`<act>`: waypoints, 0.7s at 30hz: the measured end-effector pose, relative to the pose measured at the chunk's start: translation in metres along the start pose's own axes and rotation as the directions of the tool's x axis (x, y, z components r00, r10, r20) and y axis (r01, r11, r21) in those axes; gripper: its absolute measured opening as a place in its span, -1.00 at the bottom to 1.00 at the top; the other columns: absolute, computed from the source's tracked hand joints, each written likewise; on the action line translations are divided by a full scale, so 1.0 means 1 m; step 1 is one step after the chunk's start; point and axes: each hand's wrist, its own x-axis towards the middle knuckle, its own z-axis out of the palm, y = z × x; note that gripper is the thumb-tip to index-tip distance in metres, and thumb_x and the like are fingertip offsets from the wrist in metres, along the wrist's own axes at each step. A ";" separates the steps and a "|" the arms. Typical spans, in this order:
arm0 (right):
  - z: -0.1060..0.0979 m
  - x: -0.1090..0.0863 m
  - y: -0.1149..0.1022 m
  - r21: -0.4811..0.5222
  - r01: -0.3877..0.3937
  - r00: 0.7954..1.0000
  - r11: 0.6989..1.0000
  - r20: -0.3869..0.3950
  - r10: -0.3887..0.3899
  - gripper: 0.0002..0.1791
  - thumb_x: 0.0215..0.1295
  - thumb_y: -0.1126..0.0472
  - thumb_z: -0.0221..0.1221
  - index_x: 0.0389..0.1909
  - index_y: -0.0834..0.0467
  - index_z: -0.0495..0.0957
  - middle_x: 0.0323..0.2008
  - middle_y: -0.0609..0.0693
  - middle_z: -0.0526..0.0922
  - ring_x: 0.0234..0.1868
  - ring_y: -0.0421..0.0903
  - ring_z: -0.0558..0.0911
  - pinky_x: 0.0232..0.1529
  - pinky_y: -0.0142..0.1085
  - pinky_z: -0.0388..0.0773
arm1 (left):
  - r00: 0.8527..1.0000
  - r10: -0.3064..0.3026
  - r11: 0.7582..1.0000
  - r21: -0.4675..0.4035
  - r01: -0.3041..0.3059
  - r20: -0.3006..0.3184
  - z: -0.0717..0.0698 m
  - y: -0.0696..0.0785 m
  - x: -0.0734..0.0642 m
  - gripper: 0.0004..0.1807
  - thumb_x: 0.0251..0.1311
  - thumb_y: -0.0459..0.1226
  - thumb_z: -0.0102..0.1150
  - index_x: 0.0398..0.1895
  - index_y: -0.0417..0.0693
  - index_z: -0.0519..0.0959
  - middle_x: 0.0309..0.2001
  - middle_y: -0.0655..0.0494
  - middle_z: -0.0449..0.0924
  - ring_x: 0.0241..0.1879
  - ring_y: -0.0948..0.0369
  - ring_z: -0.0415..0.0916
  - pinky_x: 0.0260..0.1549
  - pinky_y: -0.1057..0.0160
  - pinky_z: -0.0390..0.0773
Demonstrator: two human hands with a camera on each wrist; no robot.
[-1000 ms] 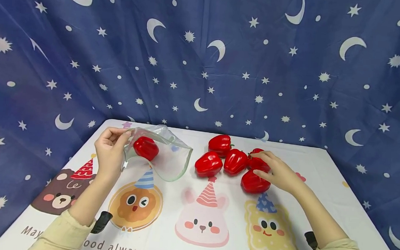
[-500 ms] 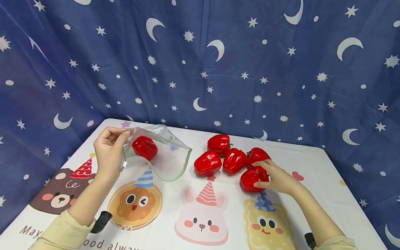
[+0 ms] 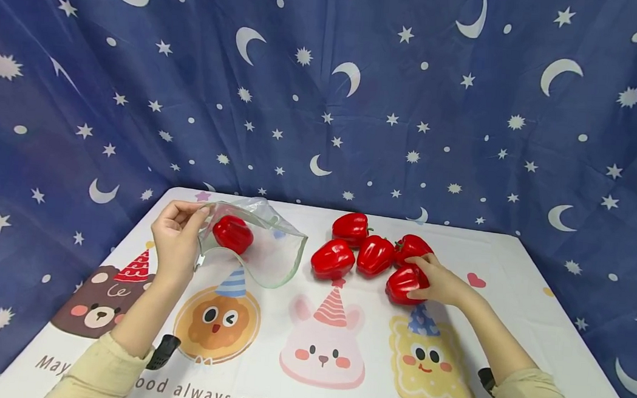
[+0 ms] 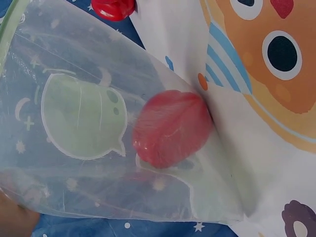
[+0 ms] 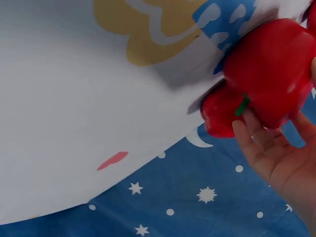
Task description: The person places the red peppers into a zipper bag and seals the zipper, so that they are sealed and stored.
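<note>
At the left in the head view, my left hand (image 3: 176,239) pinches the rim of a clear plastic bag (image 3: 282,262) with a pale green edge, its mouth gaping. One red bell pepper (image 3: 232,234) lies inside it, seen through the film in the left wrist view as a blurred red pepper (image 4: 173,128). My right hand (image 3: 442,282) grips the nearest bell pepper (image 3: 402,285) of a group, thumb on the near side and fingers over the far side. In the right wrist view this pepper (image 5: 271,69) hides part of another pepper (image 5: 219,111) behind it.
Touching or close to the gripped one are several more red bell peppers, among them the leftmost pepper (image 3: 332,259) and the rearmost pepper (image 3: 351,229). A white cloth with cartoon prints covers the table (image 3: 264,366). A blue starry curtain (image 3: 325,90) hangs behind.
My right hand has come down and nearer from above the right-hand peppers and closed round the nearest one. The left hand and the bag stay in place.
</note>
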 end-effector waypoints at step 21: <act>0.006 0.007 0.003 0.013 -0.045 0.998 0.999 0.037 0.044 -0.12 -0.11 0.09 0.45 0.20 0.33 0.23 0.10 0.32 0.42 0.12 0.32 0.43 -0.05 0.10 0.58 | 1.000 0.011 0.999 -0.031 -0.011 0.003 -0.002 0.000 0.001 -0.91 0.19 -0.45 0.12 -0.40 -0.14 0.57 -0.44 0.29 0.68 -0.38 0.39 0.63 -0.35 0.54 0.58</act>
